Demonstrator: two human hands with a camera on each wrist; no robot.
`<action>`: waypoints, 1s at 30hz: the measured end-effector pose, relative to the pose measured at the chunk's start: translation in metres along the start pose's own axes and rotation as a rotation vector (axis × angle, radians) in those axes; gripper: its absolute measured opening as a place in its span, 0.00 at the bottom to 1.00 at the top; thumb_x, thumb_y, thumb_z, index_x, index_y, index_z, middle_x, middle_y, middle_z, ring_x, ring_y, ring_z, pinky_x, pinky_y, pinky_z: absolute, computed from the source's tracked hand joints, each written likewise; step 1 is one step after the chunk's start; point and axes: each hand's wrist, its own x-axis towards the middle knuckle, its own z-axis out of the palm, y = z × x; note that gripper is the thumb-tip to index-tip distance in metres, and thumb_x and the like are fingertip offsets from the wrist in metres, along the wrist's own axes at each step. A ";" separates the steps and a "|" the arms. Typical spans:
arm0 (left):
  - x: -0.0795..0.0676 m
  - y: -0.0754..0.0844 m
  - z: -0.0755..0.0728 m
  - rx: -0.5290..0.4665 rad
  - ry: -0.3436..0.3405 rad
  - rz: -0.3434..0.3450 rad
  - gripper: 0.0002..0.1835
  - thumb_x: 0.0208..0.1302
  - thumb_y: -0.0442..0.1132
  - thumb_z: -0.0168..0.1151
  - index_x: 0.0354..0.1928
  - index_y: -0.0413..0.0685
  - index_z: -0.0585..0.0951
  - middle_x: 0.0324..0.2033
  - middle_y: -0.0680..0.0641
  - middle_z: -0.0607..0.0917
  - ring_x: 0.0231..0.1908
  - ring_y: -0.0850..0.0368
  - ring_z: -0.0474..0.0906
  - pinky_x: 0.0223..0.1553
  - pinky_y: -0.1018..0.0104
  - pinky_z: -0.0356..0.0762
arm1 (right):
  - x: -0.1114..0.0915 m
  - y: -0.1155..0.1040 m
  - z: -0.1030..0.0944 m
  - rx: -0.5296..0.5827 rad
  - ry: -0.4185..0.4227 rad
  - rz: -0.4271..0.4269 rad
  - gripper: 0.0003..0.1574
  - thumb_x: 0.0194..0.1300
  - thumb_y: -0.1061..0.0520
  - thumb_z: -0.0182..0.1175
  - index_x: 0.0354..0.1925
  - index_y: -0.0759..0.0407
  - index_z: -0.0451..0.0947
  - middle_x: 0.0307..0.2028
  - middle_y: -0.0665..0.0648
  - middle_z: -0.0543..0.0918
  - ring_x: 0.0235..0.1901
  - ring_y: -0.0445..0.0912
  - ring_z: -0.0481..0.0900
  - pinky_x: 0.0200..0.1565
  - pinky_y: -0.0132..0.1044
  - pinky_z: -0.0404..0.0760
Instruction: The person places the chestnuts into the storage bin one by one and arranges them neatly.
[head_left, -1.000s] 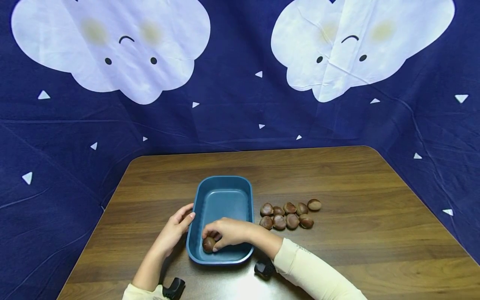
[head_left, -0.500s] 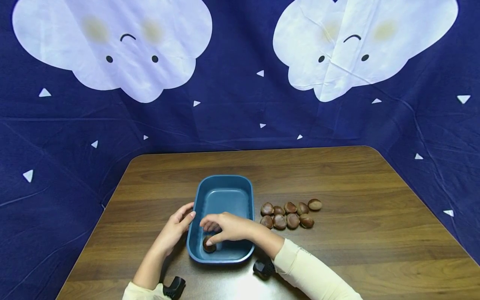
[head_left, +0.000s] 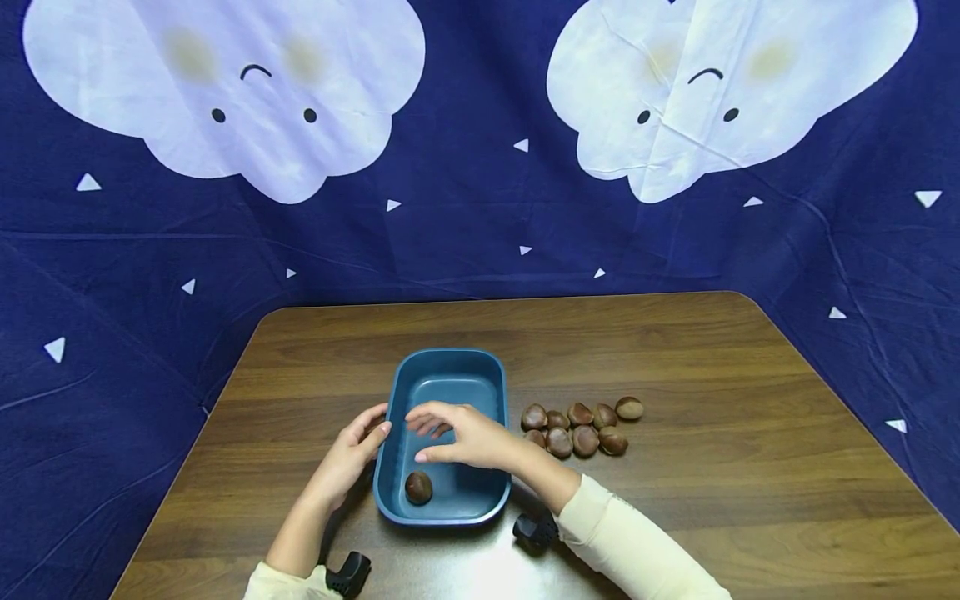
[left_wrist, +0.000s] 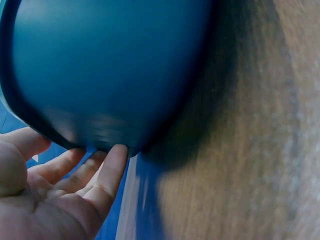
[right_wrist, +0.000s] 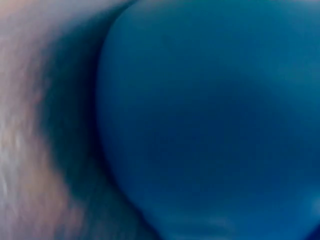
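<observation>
A single brown chestnut (head_left: 418, 487) lies on the floor of a blue rectangular container (head_left: 450, 522), in its near left corner. My right hand (head_left: 465, 435) hovers over the container just beyond that chestnut, fingers spread loosely and holding nothing. At the container's left side, my left hand (head_left: 352, 450) rests its fingertips against the outer wall. The left wrist view shows these fairly straight fingers (left_wrist: 111, 175) touching the blue wall (left_wrist: 110, 75) close to its edge. The right wrist view holds only the container's blurred blue wall (right_wrist: 210, 110), with the hand out of sight.
Several more chestnuts (head_left: 585, 442) sit in two rows on the wooden table (head_left: 720, 375), right of the container. A navy cloth (head_left: 465, 233) with white clouds hangs behind the table. Black wrist cameras (head_left: 348, 575) are strapped under both forearms.
My right hand has let go of the chestnut, leaving it in the container's near left corner, and has lifted up and away. My left hand has stayed at the container's side.
</observation>
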 end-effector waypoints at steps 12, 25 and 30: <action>0.000 -0.001 -0.001 0.001 0.024 -0.010 0.22 0.68 0.39 0.48 0.61 0.37 0.63 0.54 0.35 0.71 0.52 0.44 0.68 0.47 0.54 0.70 | -0.022 0.023 -0.028 -0.007 0.175 -0.033 0.31 0.55 0.58 0.64 0.56 0.59 0.65 0.47 0.57 0.77 0.44 0.49 0.76 0.45 0.36 0.73; 0.001 -0.001 -0.001 -0.019 0.032 -0.003 0.21 0.67 0.37 0.48 0.60 0.36 0.64 0.52 0.34 0.72 0.51 0.43 0.69 0.46 0.56 0.71 | -0.072 0.039 -0.062 -0.046 0.367 0.021 0.34 0.52 0.63 0.65 0.56 0.62 0.65 0.45 0.59 0.78 0.42 0.53 0.76 0.43 0.41 0.74; 0.001 -0.001 0.000 -0.025 0.020 -0.012 0.22 0.67 0.38 0.48 0.60 0.37 0.64 0.53 0.34 0.71 0.51 0.44 0.69 0.46 0.56 0.71 | -0.095 0.031 -0.074 -0.085 0.448 0.024 0.32 0.50 0.71 0.64 0.53 0.69 0.65 0.43 0.64 0.78 0.41 0.51 0.77 0.42 0.47 0.74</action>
